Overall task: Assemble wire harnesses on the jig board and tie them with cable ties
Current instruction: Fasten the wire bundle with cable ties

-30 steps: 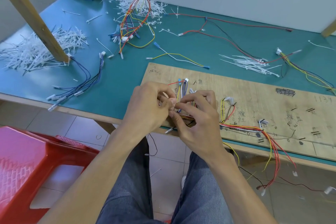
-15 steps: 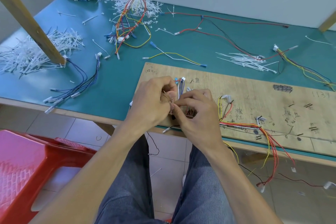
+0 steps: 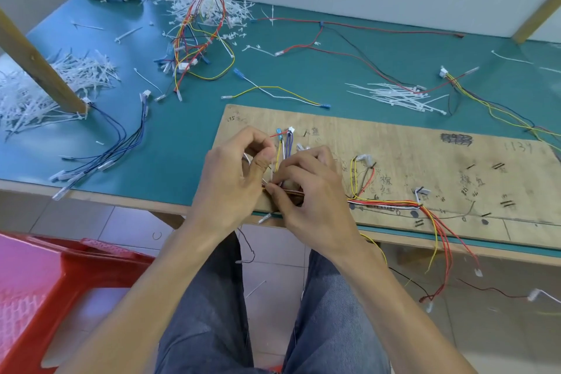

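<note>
1. Wire harness is lying along the jig board's near edge.
2. Left hand and right hand are both pinching its left-end wires, hiding that spot.
3. Loose cable ties and a wire tangle are sitting behind.

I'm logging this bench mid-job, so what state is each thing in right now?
jig board: lying flat on the table.
board harness: laid along the board, right ends hanging off the front edge.
left hand: fingers curled, pinching the harness's left end.
right hand: pinching the same spot.
spare cable ties: loose heap, untouched.
blue harness: lying loose, untouched.
</note>
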Demonstrator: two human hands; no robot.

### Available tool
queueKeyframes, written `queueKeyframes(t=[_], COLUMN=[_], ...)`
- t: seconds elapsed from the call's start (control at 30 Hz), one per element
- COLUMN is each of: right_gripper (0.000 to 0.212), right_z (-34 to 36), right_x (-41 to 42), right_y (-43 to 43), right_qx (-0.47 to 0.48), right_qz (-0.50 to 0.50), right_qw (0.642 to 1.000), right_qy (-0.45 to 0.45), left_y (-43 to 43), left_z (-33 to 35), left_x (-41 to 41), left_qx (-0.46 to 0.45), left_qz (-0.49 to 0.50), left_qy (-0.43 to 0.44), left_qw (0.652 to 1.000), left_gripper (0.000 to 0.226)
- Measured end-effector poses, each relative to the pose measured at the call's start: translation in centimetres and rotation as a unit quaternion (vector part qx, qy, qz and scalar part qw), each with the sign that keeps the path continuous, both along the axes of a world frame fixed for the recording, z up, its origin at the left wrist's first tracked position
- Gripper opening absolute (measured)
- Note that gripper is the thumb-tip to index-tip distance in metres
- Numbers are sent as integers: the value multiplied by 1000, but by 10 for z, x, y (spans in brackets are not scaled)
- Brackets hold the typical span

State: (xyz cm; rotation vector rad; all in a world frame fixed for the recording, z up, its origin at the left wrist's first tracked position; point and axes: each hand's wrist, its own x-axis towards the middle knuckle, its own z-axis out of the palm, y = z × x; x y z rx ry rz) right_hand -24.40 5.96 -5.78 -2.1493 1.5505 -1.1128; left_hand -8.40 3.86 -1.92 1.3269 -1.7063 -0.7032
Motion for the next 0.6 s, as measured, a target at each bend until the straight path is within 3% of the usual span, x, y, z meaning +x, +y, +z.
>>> queueKeyframes(t=[0.07, 0.23, 0.6], right_gripper=[9, 9, 7], right_z=[2, 3, -5], right_x=[1, 2, 1], right_y=[0, 1, -1], right_qx=[9, 0, -30], right_qz=[-7, -11, 9], right_qw=[1000, 1000, 999], right_qy=[-8, 1, -2], left_y=[1, 2, 11], left_z=[3, 5, -11], left_x=[9, 6, -19], left_qx=[21, 74, -35], left_qz=[-5, -8, 90], left_qy=[-17, -37, -42], left_qw=[1000, 997, 994], left_gripper=[6, 14, 22])
